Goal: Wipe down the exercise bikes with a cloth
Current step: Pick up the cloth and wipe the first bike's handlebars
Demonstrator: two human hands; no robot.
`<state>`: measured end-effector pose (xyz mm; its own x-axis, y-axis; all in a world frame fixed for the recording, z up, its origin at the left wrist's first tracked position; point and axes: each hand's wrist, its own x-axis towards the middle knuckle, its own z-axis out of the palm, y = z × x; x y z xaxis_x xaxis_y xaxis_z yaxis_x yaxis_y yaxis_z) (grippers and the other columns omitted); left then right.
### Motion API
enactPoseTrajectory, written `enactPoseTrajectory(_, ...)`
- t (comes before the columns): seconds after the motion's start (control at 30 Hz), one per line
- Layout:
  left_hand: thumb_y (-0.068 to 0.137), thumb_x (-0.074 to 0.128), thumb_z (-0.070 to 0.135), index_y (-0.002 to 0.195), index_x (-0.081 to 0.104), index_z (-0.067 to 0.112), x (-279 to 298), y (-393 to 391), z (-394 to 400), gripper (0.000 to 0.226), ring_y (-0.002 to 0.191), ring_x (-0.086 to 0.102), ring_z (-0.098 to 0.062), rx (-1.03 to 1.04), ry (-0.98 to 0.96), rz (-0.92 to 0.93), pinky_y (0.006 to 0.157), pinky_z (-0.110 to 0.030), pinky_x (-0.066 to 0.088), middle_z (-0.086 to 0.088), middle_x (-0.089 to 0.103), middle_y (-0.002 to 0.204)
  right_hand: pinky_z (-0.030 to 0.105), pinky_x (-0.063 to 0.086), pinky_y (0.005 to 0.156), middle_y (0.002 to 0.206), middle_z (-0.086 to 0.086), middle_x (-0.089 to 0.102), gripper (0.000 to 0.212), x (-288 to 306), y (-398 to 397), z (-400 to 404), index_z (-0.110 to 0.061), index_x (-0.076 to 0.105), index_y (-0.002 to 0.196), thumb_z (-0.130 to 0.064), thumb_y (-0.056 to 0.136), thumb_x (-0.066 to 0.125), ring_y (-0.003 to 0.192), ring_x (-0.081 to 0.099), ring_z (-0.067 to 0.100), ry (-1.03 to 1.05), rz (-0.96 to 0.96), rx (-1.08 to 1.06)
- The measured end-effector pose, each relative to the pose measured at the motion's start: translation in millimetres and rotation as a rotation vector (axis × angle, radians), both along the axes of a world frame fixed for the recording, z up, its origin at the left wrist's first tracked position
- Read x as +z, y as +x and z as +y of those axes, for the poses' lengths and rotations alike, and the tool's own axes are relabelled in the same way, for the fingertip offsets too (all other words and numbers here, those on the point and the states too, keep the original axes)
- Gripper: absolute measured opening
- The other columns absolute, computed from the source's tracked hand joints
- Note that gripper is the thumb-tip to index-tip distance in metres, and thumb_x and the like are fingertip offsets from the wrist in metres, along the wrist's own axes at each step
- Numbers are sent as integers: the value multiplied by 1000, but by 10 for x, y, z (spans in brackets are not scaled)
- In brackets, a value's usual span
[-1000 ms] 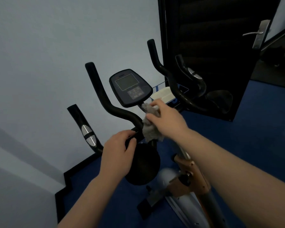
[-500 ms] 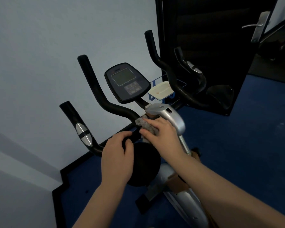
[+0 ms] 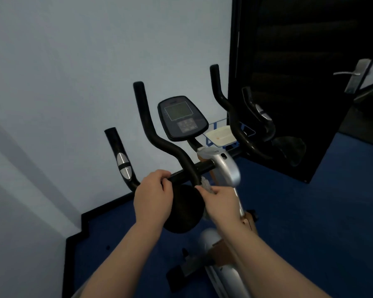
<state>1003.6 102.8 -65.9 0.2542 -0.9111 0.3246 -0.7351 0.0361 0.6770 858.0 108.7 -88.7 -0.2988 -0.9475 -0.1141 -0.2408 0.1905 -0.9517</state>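
An exercise bike stands in front of me, with black curved handlebars [image 3: 159, 138], a dark console [image 3: 182, 118] and a silver stem [image 3: 227, 166]. My left hand [image 3: 153, 196] is wrapped around the handlebar crossbar to the left of the stem. My right hand [image 3: 221, 204] holds a small grey cloth [image 3: 207, 186] pressed against the stem just below the crossbar. Most of the cloth is hidden under my fingers.
A pale wall stands close behind the bike. A black door [image 3: 299, 82] with a metal handle [image 3: 355, 75] is open at the right, mirroring the handlebars. A white tray [image 3: 221, 135] lies on the blue floor [image 3: 310, 211] behind the bike.
My right hand has slid the cloth down from just under the console to the stem below the crossbar. The silver stem cover is now uncovered. My left hand keeps its grip.
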Motion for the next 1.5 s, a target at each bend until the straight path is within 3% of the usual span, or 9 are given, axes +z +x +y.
enactPoseTrajectory(0.17, 94, 43, 19, 108, 64, 27, 22, -12, 4, 27, 90, 54, -5, 19, 8, -41, 72, -24, 42, 10, 64, 102, 18, 26, 38, 27, -11, 34, 65, 0, -20, 20, -19, 41, 25, -31, 80, 74, 26, 33, 1, 82, -150, 37)
enactPoseTrajectory(0.33, 93, 45, 18, 112, 64, 25, 40, 34, 6, 28, 98, 55, -8, -119, 31, -171, 81, -24, 43, 9, 64, 107, 18, 41, 44, 49, 2, 56, 42, 50, -187, 64, -10, 56, 48, -29, 81, 74, 44, 53, 6, 103, -217, 128)
enactPoseTrajectory(0.43, 92, 48, 17, 116, 62, 24, 68, 68, -52, 29, 108, 53, -9, -288, -3, -290, 97, -30, 42, 9, 63, 117, 33, 53, 65, 69, 3, 71, 29, 79, -279, 38, -15, 72, 70, -42, 81, 70, 69, 67, 16, 13, -81, 70)
enactPoseTrajectory(0.53, 90, 53, 17, 122, 59, 23, 126, 75, -191, 33, 118, 50, -9, -408, -57, -331, 104, -27, 36, 8, 58, 128, 25, 54, 64, 87, -7, 70, 27, 206, -284, -99, -26, 63, 100, -45, 82, 69, 79, 66, 7, -115, 45, -40)
enactPoseTrajectory(0.73, 92, 53, 20, 135, 50, 21, 319, 127, -747, 43, 133, 37, -11, -506, -82, -288, 110, -23, 21, 5, 41, 147, 8, 36, 59, 103, -13, 47, 21, 320, -116, -699, -28, 65, 100, -36, 82, 71, 93, 48, 2, -370, 457, -271)
enactPoseTrajectory(0.93, 98, 36, 35, 141, 42, 29, 239, 177, -1102, 43, 144, 13, -12, -676, -30, -509, 115, -28, -6, 9, 34, 152, 36, 43, 72, 87, -2, 68, 19, 77, 52, -871, -18, 77, 91, -30, 75, 79, 89, 59, 26, -485, 913, -299)
enactPoseTrajectory(1.03, 98, 33, 40, 144, 36, 32, 147, 234, -1086, 47, 145, 7, -14, -731, -55, -612, 116, -33, -11, 11, 30, 153, 39, 48, 67, 86, -5, 71, 19, 34, 59, -863, -18, 78, 92, -31, 79, 76, 85, 58, 25, -532, 875, -269)
enactPoseTrajectory(1.23, 97, 30, 44, 150, 22, 31, 148, 352, -1163, 55, 146, 1, -14, -835, -90, -677, 114, -32, -15, 10, 22, 156, 24, 38, 85, 93, -4, 73, 14, 153, 118, -771, -20, 76, 98, -21, 87, 68, 87, 48, 8, -463, 670, -18)
enactPoseTrajectory(1.5, 96, 31, 46, 150, 21, 31, 157, 331, -1110, 57, 146, 1, -13, -813, -85, -655, 116, -34, -13, 10, 21, 157, 27, 43, 97, 105, -15, 69, 19, 40, 68, -469, -24, 74, 105, -23, 87, 67, 107, 55, 3, -358, 414, -116)
